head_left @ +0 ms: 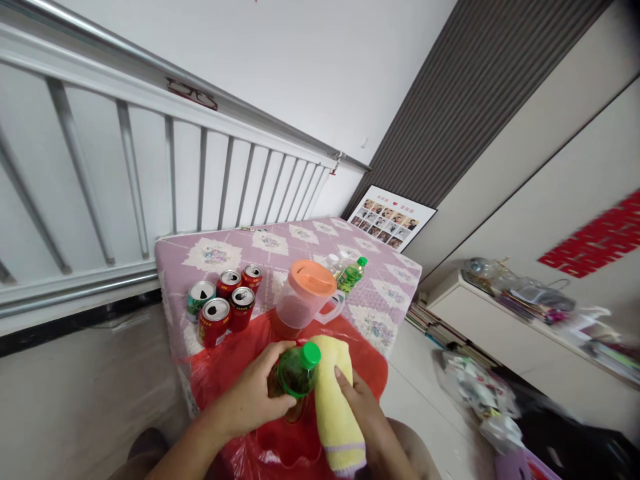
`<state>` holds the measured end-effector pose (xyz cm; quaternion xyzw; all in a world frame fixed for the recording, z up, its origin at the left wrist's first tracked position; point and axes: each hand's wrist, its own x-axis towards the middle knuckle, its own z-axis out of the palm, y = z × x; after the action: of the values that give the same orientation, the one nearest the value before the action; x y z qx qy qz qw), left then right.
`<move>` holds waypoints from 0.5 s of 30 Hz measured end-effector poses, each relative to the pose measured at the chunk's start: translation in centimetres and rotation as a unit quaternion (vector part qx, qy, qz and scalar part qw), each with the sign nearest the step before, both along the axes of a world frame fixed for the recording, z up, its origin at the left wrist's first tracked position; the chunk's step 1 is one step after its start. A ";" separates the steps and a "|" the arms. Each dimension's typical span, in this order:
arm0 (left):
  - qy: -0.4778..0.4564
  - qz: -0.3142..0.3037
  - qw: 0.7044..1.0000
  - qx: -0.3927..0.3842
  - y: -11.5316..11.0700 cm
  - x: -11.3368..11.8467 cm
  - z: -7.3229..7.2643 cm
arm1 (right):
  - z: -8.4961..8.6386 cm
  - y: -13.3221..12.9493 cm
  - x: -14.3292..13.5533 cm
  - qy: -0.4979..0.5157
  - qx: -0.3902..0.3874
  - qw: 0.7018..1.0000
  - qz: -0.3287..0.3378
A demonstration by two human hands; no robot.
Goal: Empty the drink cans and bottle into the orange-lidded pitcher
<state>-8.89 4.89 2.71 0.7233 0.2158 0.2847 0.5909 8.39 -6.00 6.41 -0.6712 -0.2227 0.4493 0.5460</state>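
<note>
My left hand (263, 387) is wrapped round a green plastic bottle (295, 370) with a bright green cap, held tilted over the red plastic bag (220, 380). In my right hand (363, 403) is a yellow cloth (333, 393) with a purple-striped end, close against the bottle's right side. The bag spreads over the near part of the table. Just beyond the bottle stands a clear plastic pitcher (295, 307) with an orange lid. The lower part of the bottle is hidden by my hand and the angle.
Several opened drink cans (215, 320) stand at the left on the flowered tablecloth (270, 241). Right of the pitcher are a green-capped bottle (354, 275) and clear bottles. A white radiator (190, 173) runs behind. At right is a cluttered low cabinet (480, 320), with plastic bags (475, 383) on the floor.
</note>
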 end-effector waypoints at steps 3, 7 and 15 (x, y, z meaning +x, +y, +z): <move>-0.001 -0.017 1.000 -0.010 0.3 -0.1 -0.3 | -0.4 -0.3 0.5 -0.044 -0.014 0.999 0.003; 0.004 0.017 0.999 -0.034 -0.2 0.5 -1.1 | 0.6 -0.5 0.8 -0.096 -0.010 0.994 -0.047; -0.016 0.031 0.999 -0.034 -0.1 1.1 -0.9 | 3.3 1.2 0.0 -0.082 0.014 0.996 -0.009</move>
<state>-7.76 4.75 1.77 0.6914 0.2378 0.3068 0.6093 8.38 -4.82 9.70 -0.6997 -0.2674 0.3847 0.5393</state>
